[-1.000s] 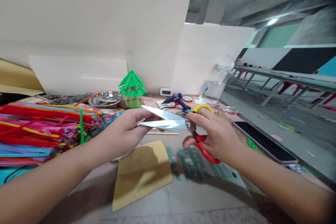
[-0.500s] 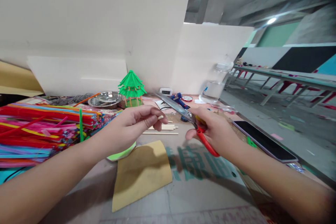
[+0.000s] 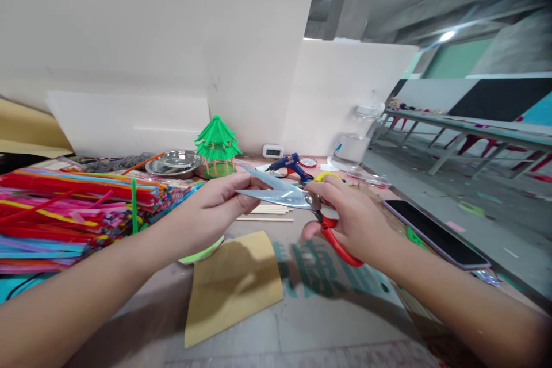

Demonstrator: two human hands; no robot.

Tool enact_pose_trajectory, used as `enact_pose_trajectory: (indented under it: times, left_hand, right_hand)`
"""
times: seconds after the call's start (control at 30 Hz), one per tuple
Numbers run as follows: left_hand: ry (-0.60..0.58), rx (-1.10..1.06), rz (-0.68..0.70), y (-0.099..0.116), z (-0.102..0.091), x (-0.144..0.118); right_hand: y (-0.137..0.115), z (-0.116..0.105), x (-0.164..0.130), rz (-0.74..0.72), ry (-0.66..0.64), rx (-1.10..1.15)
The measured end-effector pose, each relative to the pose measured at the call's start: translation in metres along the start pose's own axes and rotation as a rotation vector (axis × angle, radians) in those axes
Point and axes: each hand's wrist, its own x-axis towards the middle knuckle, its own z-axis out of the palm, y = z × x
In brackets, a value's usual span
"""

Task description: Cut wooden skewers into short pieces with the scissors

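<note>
A heap of coloured pipe cleaners lies far left, then the left hand, fingertips pinched together at the open blades (anything held is hidden), meets the scissors gripped by the right hand above a brown card.

left hand grip: contents hidden | scissors blades: blurred

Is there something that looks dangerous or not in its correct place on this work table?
Yes. The phone lies at the table's right edge, close to dropping off. The open scissors in the right hand have their blades at the left hand's fingers.
</note>
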Motion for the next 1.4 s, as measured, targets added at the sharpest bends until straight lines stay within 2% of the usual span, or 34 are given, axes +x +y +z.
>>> enact_pose_trajectory:
  times: [0.6,0.83,1.13,1.4]
  left_hand:
    - [0.001,0.202,0.06,0.008,-0.001,-0.001]
    - [-0.004,0.194,0.051,-0.001,-0.001,-0.003]
    - [-0.011,0.158,0.054,0.006,0.0,-0.002]
    - [-0.014,0.141,0.046,-0.003,-0.001,-0.001]
  right_hand:
    - [-0.003,-0.001,-0.002,-0.049,-0.011,-0.019]
    - [-0.001,0.001,-0.003,-0.061,-0.016,0.016]
    - [-0.001,0.0,-0.002,-0.075,-0.006,-0.006]
    - [-0.002,-0.001,-0.002,-0.079,-0.018,-0.044]
